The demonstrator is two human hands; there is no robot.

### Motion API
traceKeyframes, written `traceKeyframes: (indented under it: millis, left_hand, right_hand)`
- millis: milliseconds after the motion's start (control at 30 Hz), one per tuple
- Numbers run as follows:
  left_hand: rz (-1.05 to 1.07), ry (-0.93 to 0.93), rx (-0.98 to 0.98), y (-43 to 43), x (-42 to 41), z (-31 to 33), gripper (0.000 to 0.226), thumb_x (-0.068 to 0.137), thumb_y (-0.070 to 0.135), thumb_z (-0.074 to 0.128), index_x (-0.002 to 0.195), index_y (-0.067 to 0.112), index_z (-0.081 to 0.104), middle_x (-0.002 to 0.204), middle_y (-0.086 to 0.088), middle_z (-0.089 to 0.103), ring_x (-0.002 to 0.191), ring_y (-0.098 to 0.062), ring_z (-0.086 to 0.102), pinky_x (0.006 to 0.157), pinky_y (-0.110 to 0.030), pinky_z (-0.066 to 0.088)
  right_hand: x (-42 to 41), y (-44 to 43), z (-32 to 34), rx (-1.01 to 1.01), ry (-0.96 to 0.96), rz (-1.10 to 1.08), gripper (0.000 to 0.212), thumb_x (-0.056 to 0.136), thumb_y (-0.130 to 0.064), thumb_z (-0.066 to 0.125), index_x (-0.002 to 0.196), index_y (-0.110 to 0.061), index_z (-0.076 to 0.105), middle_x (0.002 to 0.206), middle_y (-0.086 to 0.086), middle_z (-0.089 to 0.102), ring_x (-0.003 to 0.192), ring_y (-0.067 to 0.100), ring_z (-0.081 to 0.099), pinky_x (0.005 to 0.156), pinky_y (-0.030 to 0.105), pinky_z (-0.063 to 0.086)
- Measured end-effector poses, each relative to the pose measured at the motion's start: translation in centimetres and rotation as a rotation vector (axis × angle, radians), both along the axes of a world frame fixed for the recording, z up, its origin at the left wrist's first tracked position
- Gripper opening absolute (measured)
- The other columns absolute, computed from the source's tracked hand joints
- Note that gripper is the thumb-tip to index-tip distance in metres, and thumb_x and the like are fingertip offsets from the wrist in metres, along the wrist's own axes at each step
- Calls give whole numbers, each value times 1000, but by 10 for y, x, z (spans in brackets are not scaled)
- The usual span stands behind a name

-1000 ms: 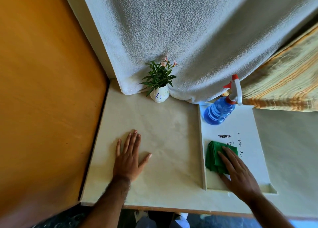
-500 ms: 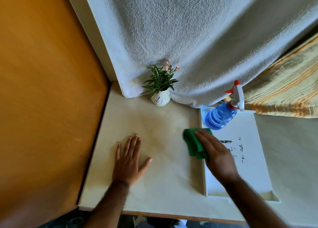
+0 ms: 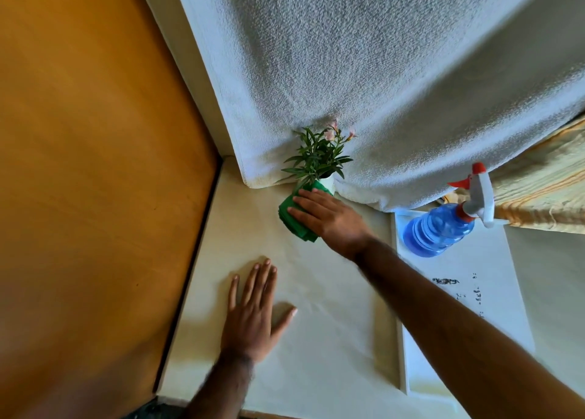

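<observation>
A folded green cloth lies on the cream tabletop, right in front of a small white vase with a green plant. My right hand presses flat on the cloth with straight fingers, reaching far across the table, and its fingertips are close to the vase. My left hand rests flat on the tabletop nearer to me, fingers spread, holding nothing. The vase's lower part is hidden behind the cloth and my fingers.
A blue spray bottle with a white and red trigger stands on a white tray at the right, which carries small dark specks. A white towel hangs behind the table. An orange wooden panel borders the left.
My right hand slid the green cloth from the tray leftward and away across the tabletop, up to the vase. My left hand stayed flat in place.
</observation>
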State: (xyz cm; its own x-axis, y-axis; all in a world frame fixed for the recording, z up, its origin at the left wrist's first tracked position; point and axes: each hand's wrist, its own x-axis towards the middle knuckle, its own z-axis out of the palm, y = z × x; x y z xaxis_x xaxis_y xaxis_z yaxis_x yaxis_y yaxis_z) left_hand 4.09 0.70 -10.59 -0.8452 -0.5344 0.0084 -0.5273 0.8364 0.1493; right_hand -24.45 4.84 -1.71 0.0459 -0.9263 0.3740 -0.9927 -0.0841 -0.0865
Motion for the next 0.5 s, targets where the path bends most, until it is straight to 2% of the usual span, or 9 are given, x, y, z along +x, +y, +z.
traceKeyframes:
  millis: [100, 167, 333, 500]
  left_hand:
    - [-3, 11, -18, 1, 0, -2, 94, 99, 77, 36, 167, 14, 26, 176, -6, 26, 162, -27, 27, 127, -62, 30]
    - [0, 7, -23, 0, -1, -3, 94, 99, 77, 37, 167, 14, 25, 177, -6, 25, 163, -27, 26, 128, -62, 29]
    - [-4, 16, -24, -1, 1, -7, 94, 99, 77, 39, 168, 15, 23, 178, -5, 23, 163, -25, 24, 128, -62, 28]
    - [-1, 28, -28, 0, 1, -8, 93, 99, 75, 40, 168, 15, 23, 178, -4, 22, 163, -23, 24, 128, -62, 28]
  right_hand:
    - [-7, -7, -7, -2, -16, 36, 38, 93, 2, 66, 130, -6, 67, 134, 20, 66, 127, 38, 61, 109, 52, 47]
    - [-10, -10, -12, 0, -48, 34, 41, 90, 4, 70, 131, -5, 67, 135, 19, 65, 128, 38, 59, 112, 51, 42]
    - [-2, -7, -29, 39, -185, 21, 38, 92, 5, 62, 129, -3, 67, 135, 21, 64, 128, 41, 58, 114, 51, 34]
    - [7, 1, -36, 149, -323, -2, 43, 90, 14, 61, 130, 0, 65, 136, 25, 62, 128, 46, 56, 113, 55, 37]
